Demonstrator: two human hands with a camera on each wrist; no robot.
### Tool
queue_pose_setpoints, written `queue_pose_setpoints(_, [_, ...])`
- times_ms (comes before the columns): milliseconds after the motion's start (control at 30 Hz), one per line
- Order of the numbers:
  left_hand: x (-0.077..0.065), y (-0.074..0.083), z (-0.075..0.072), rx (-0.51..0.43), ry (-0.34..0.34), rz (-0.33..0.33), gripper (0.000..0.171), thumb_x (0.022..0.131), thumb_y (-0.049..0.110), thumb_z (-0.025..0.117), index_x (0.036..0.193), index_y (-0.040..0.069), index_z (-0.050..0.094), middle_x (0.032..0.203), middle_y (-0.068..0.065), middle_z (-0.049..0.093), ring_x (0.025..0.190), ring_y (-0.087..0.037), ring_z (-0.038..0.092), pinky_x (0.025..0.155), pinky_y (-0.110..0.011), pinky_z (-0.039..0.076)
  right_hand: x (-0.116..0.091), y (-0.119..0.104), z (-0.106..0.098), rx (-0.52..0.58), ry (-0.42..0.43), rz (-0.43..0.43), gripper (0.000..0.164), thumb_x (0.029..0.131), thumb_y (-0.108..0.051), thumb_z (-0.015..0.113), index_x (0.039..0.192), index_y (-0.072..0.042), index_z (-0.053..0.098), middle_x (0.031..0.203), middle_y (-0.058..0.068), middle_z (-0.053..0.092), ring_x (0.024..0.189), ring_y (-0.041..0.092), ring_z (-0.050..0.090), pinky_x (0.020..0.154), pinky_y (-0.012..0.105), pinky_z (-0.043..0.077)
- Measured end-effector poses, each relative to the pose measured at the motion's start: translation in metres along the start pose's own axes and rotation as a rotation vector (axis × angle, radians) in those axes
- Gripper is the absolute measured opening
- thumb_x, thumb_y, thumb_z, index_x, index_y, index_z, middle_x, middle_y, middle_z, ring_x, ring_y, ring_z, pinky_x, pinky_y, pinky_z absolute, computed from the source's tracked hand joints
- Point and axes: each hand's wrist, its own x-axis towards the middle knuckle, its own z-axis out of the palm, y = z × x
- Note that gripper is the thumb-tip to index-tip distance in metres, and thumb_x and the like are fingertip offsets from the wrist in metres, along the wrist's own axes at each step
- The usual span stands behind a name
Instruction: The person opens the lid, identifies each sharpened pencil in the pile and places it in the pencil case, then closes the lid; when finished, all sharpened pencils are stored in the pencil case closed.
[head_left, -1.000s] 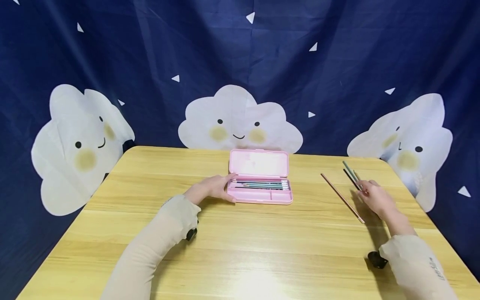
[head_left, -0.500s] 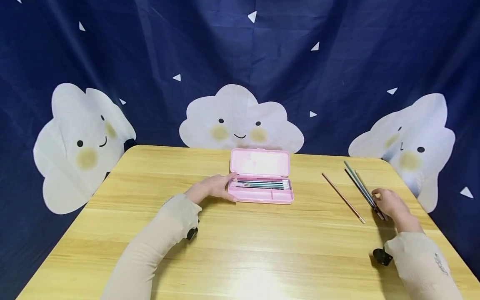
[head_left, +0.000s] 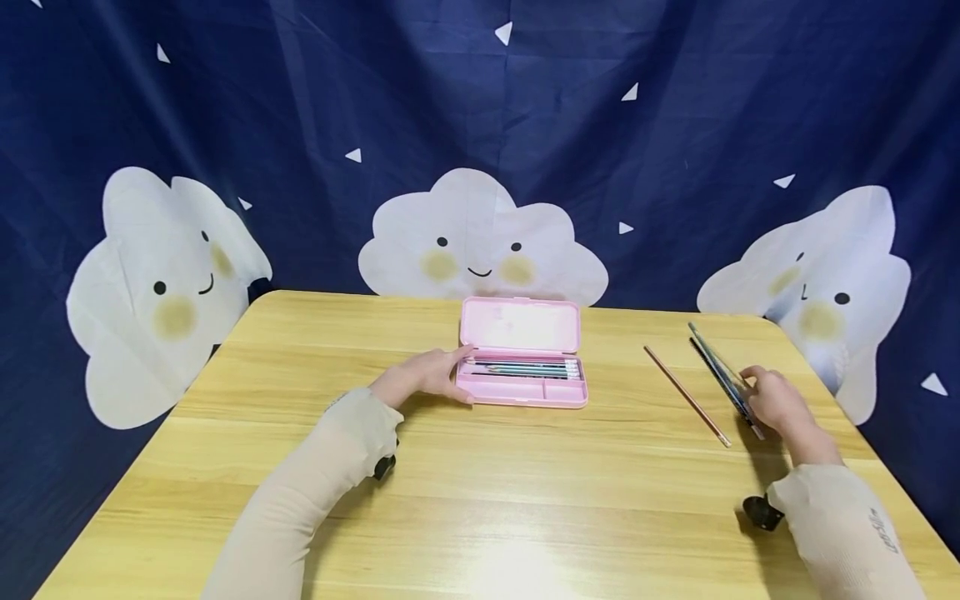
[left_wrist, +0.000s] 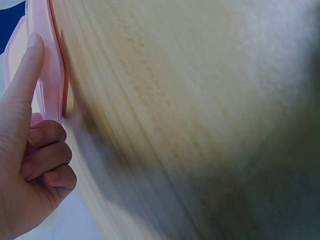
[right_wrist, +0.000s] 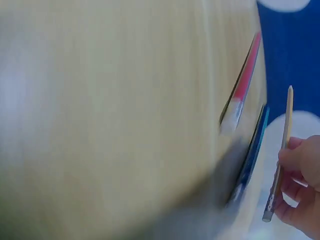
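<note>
My left hand (head_left: 427,373) holds the left end of a pink pencil case (head_left: 501,389), thumb at the front edge and a finger at the back corner. In the left wrist view one finger lies straight along the pink case (left_wrist: 50,75); others curl below it. The case stands with its lid (head_left: 483,327) raised and several pencils (head_left: 528,369) in the rear compartment. Over at the right, my right hand (head_left: 780,408) pinches a yellowish pencil (right_wrist: 288,120), tilted and lifted. Beneath it, a teal and a black pencil (head_left: 733,393) lie close together on the table.
A reddish pencil (head_left: 684,393) lies slantwise between the case and the right hand. The wooden table (head_left: 480,483) ends at a dark blue curtain (head_left: 675,150) printed with white clouds. The front compartments of the case hold nothing visible.
My right hand moves off the teal and black pencils, shifts right, and now lifts the yellowish pencil that lay beside them. The left hand stays at the case.
</note>
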Motion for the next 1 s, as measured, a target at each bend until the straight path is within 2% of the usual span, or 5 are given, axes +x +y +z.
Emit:
queue_pose_setpoints(267, [0.000,0.001,-0.001,0.011,0.003,-0.009,0.103,0.070,0.057,0.069,0.147,0.016,0.015,0.132,-0.024,0.045,0.116,-0.028,0.048,0.097,-0.039,0.039,0.018,-0.053,0.009,0.070,0.129,-0.214,0.028,0.076,0.011,0.048,0.104,0.010,0.054,0.083,0.024,0.053,0.074,0.034,0.050,0.069,0.050,0.040])
queue_pose_setpoints(467, [0.000,0.002,0.000,0.003,0.005,-0.012,0.103,0.069,0.057,0.070,0.147,0.015,0.016,0.132,-0.024,0.045,0.116,-0.028,0.048,0.097,-0.040,0.038,0.028,-0.097,0.028,0.071,0.200,-0.462,0.024,0.075,0.015,0.058,0.096,0.005,0.060,0.078,0.012,0.055,0.071,0.026,0.052,0.066,0.043,0.044])
queue_pose_setpoints(600, [-0.001,0.004,-0.001,0.005,0.000,-0.015,0.103,0.070,0.057,0.069,0.147,0.015,0.015,0.132,-0.024,0.045,0.115,-0.028,0.048,0.096,-0.040,0.039,0.035,-0.127,0.038,0.066,0.176,-0.576,0.023,0.075,0.015,0.060,0.094,0.002,0.061,0.078,0.008,0.054,0.071,0.021,0.051,0.067,0.040,0.045])
queue_pose_setpoints(767, [-0.002,0.005,-0.002,0.011,-0.012,-0.023,0.102,0.070,0.058,0.068,0.148,0.016,0.015,0.133,-0.024,0.044,0.117,-0.029,0.047,0.097,-0.041,0.038,0.044,-0.158,0.048,0.076,0.137,-0.673,0.022,0.075,0.015,0.060,0.092,0.002,0.060,0.077,0.008,0.053,0.072,0.021,0.050,0.068,0.038,0.044])
queue_pose_setpoints(1000, [-0.002,0.004,-0.002,0.018,-0.009,-0.022,0.102,0.070,0.059,0.068,0.147,0.016,0.017,0.131,-0.024,0.046,0.115,-0.028,0.048,0.095,-0.040,0.039,0.054,-0.194,0.061,0.083,0.087,-0.731,0.020,0.076,0.015,0.058,0.092,0.002,0.061,0.083,0.011,0.057,0.079,0.026,0.056,0.074,0.038,0.048])
